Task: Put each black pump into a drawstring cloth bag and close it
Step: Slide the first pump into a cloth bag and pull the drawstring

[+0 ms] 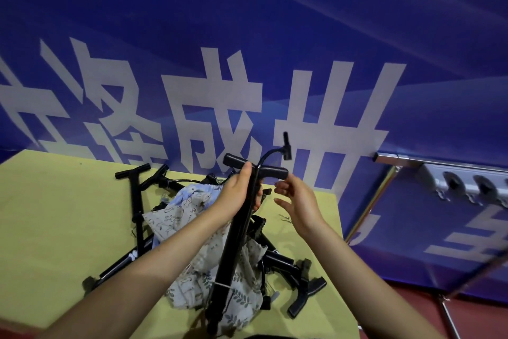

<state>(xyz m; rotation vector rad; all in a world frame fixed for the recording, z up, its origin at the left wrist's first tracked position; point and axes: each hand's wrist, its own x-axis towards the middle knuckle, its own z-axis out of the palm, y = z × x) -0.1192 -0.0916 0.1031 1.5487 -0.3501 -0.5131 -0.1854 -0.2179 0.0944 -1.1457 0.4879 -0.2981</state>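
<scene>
My left hand (239,195) grips the shaft of a black pump (233,245) just below its T-handle and holds it upright over the table. Its thin hose curves up to the right, ending in a black nozzle (286,146). My right hand (295,199) hovers just right of the handle, fingers relaxed and holding nothing. Under the pump lies a heap of printed drawstring cloth bags (192,209), beige and light blue. Several other black pumps (136,201) lie around and beneath the bags.
The yellow-green table (55,215) ends at the right near a metal frame (371,201). A blue banner wall (247,36) with large white characters stands right behind the table. Pump feet (305,292) stick out near the front right edge.
</scene>
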